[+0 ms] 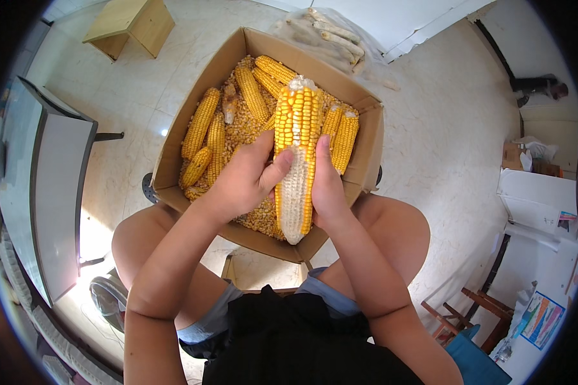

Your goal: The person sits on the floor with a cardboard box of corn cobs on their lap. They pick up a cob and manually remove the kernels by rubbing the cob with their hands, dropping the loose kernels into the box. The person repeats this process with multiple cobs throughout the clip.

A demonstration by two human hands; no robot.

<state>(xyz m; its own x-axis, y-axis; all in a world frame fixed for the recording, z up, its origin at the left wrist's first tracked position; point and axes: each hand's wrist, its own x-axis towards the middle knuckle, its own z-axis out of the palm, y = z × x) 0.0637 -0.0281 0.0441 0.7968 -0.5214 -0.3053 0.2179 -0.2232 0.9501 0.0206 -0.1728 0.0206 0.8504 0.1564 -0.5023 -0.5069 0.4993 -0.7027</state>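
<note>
An ear of yellow corn (297, 120) is held upright over the box, between both hands. A strip of bare cob shows along its lower half, with kernels on either side. My left hand (250, 175) grips its left side, the thumb pressed on the cob at the top of the bare strip. My right hand (328, 185) wraps the right side, thumb along the kernels. Below, a cardboard box (192, 91) holds loose kernels (243, 127), several whole ears (201, 122) and a mostly bare cob (229, 103). The box's contents are partly hidden by the hands.
A clear plastic bag of bare cobs (339, 38) lies on the floor beyond the box. A small wooden stool (130, 29) stands at upper left, a folding table (60, 202) at left. My knees flank the box. A teal chair (477, 361) is at lower right.
</note>
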